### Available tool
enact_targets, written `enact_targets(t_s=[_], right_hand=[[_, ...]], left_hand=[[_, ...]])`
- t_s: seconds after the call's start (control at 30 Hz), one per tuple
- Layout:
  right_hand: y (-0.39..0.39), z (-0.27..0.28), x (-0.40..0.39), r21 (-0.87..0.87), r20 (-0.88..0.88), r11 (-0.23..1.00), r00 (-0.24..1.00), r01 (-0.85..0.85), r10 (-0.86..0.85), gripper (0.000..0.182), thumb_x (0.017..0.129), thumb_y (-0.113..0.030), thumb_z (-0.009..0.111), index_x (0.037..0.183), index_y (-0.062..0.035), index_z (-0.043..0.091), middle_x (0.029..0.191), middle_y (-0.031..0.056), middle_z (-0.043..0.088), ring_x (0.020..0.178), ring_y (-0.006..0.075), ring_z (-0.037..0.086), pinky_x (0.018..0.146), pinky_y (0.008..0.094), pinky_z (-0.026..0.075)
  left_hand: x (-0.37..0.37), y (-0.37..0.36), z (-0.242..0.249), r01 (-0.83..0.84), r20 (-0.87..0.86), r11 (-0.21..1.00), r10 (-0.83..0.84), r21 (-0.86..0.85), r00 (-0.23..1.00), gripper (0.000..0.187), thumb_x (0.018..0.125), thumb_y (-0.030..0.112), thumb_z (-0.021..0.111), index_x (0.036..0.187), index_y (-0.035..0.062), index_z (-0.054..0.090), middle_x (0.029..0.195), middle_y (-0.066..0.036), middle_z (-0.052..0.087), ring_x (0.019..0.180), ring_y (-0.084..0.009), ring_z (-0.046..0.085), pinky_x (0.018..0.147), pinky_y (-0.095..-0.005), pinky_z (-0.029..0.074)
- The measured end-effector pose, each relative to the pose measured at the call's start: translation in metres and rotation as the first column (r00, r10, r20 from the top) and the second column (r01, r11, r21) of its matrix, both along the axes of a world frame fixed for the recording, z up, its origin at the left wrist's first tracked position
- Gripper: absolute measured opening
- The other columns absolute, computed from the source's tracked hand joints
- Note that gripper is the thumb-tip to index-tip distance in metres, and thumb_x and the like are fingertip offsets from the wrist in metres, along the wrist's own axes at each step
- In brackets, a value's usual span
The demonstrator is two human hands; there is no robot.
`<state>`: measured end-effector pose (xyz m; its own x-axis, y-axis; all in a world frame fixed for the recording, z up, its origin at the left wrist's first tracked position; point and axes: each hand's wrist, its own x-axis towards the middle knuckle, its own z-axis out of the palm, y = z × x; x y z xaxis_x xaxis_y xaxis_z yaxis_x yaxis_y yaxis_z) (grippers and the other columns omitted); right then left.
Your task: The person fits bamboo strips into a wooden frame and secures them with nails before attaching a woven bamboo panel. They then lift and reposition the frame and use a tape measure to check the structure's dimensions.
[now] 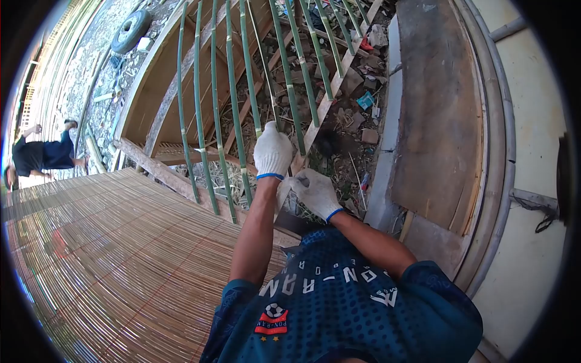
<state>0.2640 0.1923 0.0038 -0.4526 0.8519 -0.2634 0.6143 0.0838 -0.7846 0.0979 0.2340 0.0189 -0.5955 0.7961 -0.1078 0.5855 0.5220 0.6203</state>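
My left hand (273, 152), in a white knit glove with a blue cuff, is closed round the near end of a narrow green bamboo strip (270, 91). Just to its right, my right hand (316, 192), gloved alike, has its fingers drawn together beside the wooden beam (322, 113); whatever they hold is hidden. Several other green bamboo strips (235, 100) lie side by side, spaced apart, across the timber frame.
A slatted bamboo mat (121, 260) spreads at the lower left. Rubble and litter (363, 109) cover the ground under the frame. A brown board (439, 121) lies to the right. At far left are another person (45, 154) and a tyre (131, 30).
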Motion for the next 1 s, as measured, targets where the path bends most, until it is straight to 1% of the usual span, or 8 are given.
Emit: enact_targets(t_s=[0.03, 0.13, 0.23, 0.3, 0.4, 0.5, 0.8, 1.0], right_hand=[[0.001, 0.0, 0.0, -0.02, -0.018, 1.0, 1.0, 0.009, -0.009, 0.03, 0.093, -0.032, 0.075, 0.1, -0.0038, 0.07, 0.094, 0.019, 0.075, 0.086, 0.0401, 0.073, 0.08, 0.0467, 0.057], [0.002, 0.006, 0.0, -0.068, 0.002, 0.998, 1.0, 0.007, -0.007, 0.027, 0.093, -0.028, 0.076, 0.1, -0.0033, 0.072, 0.093, 0.0171, 0.075, 0.087, 0.0323, 0.075, 0.08, 0.0417, 0.058], [0.0, 0.005, -0.002, -0.005, -0.013, 1.0, 1.0, 0.011, -0.011, 0.026, 0.093, -0.029, 0.075, 0.099, -0.0043, 0.072, 0.092, 0.0163, 0.076, 0.087, 0.0372, 0.074, 0.08, 0.0458, 0.057], [-0.002, 0.003, -0.004, 0.012, -0.019, 0.999, 0.999, 0.032, -0.032, 0.025, 0.093, -0.029, 0.076, 0.098, -0.0044, 0.073, 0.091, 0.0163, 0.076, 0.087, 0.037, 0.074, 0.08, 0.0461, 0.057], [-0.003, 0.002, -0.005, 0.037, -0.037, 0.998, 0.998, 0.043, -0.041, 0.024, 0.092, -0.028, 0.076, 0.097, -0.0044, 0.073, 0.091, 0.0167, 0.076, 0.088, 0.0373, 0.074, 0.079, 0.0464, 0.057], [-0.003, 0.002, -0.005, 0.049, -0.056, 0.998, 0.998, 0.04, -0.037, 0.024, 0.092, -0.028, 0.076, 0.098, -0.0045, 0.073, 0.091, 0.0171, 0.076, 0.087, 0.0378, 0.074, 0.079, 0.0468, 0.057], [-0.007, 0.0, -0.008, 0.07, -0.05, 0.997, 0.999, 0.022, -0.018, 0.024, 0.093, -0.028, 0.075, 0.097, -0.005, 0.072, 0.092, 0.018, 0.075, 0.087, 0.0393, 0.073, 0.078, 0.048, 0.057], [-0.007, -0.002, -0.01, 0.09, -0.048, 0.996, 0.999, 0.026, -0.022, 0.023, 0.093, -0.029, 0.074, 0.098, -0.0058, 0.072, 0.092, 0.0184, 0.075, 0.087, 0.0403, 0.072, 0.078, 0.0484, 0.057]], left_hand=[[-0.002, -0.001, -0.006, 0.003, 0.017, 1.0, -0.003, 0.02, 1.0, 0.026, 0.095, 0.013, 0.056, 0.116, -0.0002, 0.065, 0.088, -0.03, 0.072, 0.086, -0.048, 0.072, 0.076, -0.0569, 0.057], [-0.004, -0.004, -0.013, 0.002, 0.044, 0.999, -0.004, 0.052, 0.999, 0.028, 0.096, 0.013, 0.056, 0.118, -0.0002, 0.066, 0.089, -0.032, 0.072, 0.087, -0.0484, 0.072, 0.077, -0.0567, 0.057], [-0.003, -0.004, -0.013, 0.001, 0.017, 0.999, -0.002, 0.042, 1.0, 0.027, 0.096, 0.012, 0.056, 0.118, -0.0002, 0.066, 0.09, -0.032, 0.072, 0.088, -0.0485, 0.072, 0.076, -0.0565, 0.057], [-0.002, -0.002, -0.011, 0.003, 0.001, 0.999, -0.003, 0.048, 1.0, 0.026, 0.096, 0.013, 0.056, 0.117, -0.0002, 0.066, 0.089, -0.032, 0.071, 0.088, -0.0486, 0.072, 0.076, -0.0564, 0.057], [-0.005, 0.0, -0.007, 0.028, 0.024, 1.0, -0.028, -0.006, 0.999, 0.024, 0.096, 0.012, 0.056, 0.114, -0.0001, 0.065, 0.088, -0.032, 0.071, 0.087, -0.0483, 0.072, 0.075, -0.0563, 0.057], [-0.004, -0.001, -0.005, 0.044, -0.033, 0.999, -0.043, 0.028, 0.999, 0.021, 0.097, 0.012, 0.055, 0.111, -0.0005, 0.065, 0.087, -0.031, 0.071, 0.087, -0.0483, 0.071, 0.075, -0.0563, 0.057], [-0.005, -0.006, -0.004, 0.026, -0.006, 0.998, -0.026, 0.058, 1.0, 0.023, 0.096, 0.011, 0.055, 0.115, 0.0009, 0.065, 0.089, -0.031, 0.071, 0.089, -0.0486, 0.071, 0.076, -0.0564, 0.056], [-0.01, -0.002, -0.008, 0.058, -0.009, 0.998, -0.057, 0.023, 0.998, 0.023, 0.096, 0.011, 0.055, 0.114, 0.0008, 0.065, 0.091, -0.031, 0.071, 0.09, -0.0489, 0.071, 0.076, -0.0564, 0.056]])
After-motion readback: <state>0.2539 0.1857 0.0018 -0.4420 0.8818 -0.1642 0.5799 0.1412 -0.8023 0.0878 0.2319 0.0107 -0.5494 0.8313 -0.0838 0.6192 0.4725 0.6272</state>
